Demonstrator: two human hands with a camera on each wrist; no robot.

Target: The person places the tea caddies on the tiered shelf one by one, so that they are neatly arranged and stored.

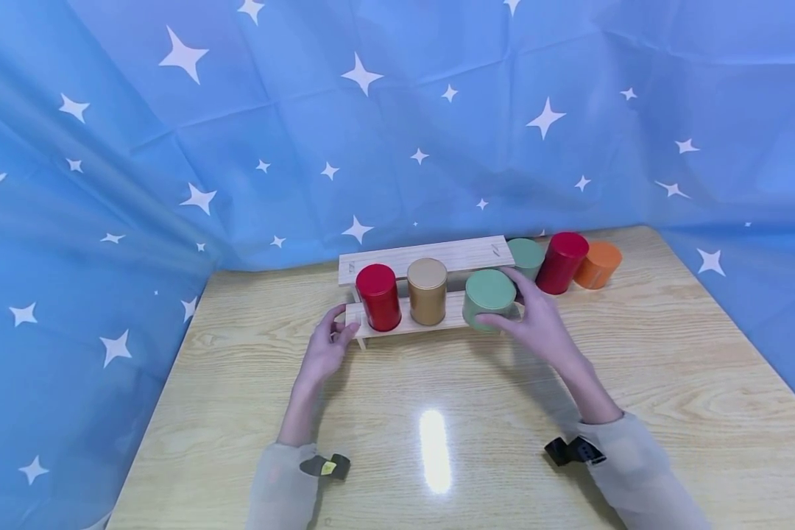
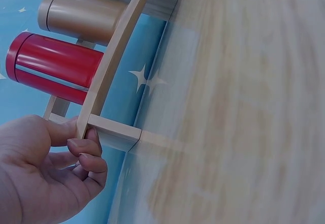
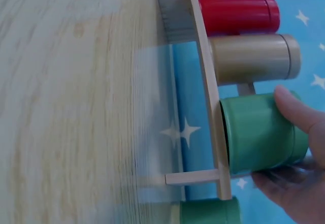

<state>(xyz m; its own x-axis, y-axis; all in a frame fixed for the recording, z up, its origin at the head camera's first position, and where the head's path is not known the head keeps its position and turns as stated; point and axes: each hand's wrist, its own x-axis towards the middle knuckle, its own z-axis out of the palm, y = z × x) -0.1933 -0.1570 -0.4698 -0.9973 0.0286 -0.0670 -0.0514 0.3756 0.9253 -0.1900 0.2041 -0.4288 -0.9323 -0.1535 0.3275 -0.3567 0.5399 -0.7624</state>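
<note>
A two-step wooden rack (image 1: 453, 308) stands at the back of the table. My left hand (image 1: 323, 351) pinches the left end of its lower board, thumb on top and fingers beneath, as the left wrist view shows. On that board stand a red canister (image 1: 380, 302) at the left and a gold canister (image 1: 427, 294) in the middle. My right hand (image 1: 538, 324) grips a green canister (image 1: 490, 294) at the board's right end, thumb on the near side and fingers behind. In the right wrist view, this canister's base (image 3: 231, 137) is right at the board.
The rack's upper board (image 1: 430, 254) runs behind the canisters. Right of the rack stand a second green canister (image 1: 526, 254), a dark red canister (image 1: 562, 263) and a shorter orange canister (image 1: 598, 265). A blue star-patterned cloth (image 1: 397, 125) hangs behind the wooden table (image 1: 384, 427).
</note>
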